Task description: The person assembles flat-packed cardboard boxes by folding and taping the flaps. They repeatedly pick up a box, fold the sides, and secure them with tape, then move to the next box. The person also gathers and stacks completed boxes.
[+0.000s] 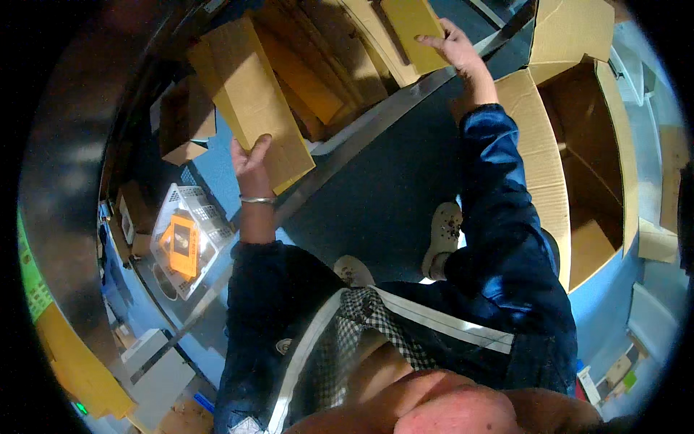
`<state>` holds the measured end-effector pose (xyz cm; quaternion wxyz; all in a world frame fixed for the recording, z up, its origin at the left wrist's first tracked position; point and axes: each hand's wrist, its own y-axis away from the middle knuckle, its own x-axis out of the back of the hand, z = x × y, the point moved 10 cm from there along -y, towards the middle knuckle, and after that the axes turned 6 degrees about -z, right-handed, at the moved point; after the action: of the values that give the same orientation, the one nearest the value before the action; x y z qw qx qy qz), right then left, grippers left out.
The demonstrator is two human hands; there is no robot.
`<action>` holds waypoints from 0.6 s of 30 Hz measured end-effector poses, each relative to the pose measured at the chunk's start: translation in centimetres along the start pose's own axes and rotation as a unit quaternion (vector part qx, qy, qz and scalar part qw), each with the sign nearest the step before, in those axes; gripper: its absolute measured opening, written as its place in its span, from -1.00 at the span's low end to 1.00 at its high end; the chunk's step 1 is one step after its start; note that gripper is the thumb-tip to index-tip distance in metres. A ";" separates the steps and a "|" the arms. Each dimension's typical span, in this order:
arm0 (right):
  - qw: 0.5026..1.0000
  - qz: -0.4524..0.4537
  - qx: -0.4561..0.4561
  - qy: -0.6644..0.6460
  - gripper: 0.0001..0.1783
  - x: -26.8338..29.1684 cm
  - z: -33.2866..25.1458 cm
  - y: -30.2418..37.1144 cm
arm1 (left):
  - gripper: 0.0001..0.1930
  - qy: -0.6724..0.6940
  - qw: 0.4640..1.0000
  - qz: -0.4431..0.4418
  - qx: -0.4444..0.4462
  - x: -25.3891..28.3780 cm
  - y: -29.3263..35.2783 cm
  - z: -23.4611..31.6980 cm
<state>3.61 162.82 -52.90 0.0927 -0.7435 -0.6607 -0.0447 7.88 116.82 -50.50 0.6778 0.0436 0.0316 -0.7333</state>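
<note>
An open brown cardboard box stands at the far middle, its inside partly in shadow. My left hand grips the lower edge of a long cardboard flap on the box's left, thumb on top and the other fingers mostly beneath. My right hand is closed on the edge of a narrower yellowish cardboard piece at the box's right. Whether that piece is joined to the box I cannot tell. Inside the box an orange-brown surface shows.
At right stands a large, tall open carton. A white plastic basket with orange printed cards lies at left, near a small open carton. A dark metal bar runs diagonally before the box. My shoes are below.
</note>
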 end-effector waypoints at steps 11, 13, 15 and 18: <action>0.788 0.128 -0.084 0.596 -0.48 -7.8 0.9 1.3 | -0.58 0.016 0.999 -0.026 0.009 1.1 -0.8 -2.2; 0.768 0.129 -0.065 0.624 -0.42 -8.5 0.6 1.7 | -0.59 0.019 0.999 -0.006 0.036 0.7 -0.1 -1.7; 0.729 0.153 -0.073 0.663 -0.35 -8.2 2.3 1.7 | -0.58 0.025 0.998 -0.001 0.051 0.3 -0.1 -1.7; 0.735 0.153 -0.107 0.652 -0.23 -7.5 4.7 0.8 | -0.58 0.028 0.999 -0.009 0.045 0.8 -0.3 -2.2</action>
<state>3.18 156.40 -59.02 0.4263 -0.6285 -0.3061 -0.5741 7.58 116.27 -52.76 0.6674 0.0942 0.0180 -0.7385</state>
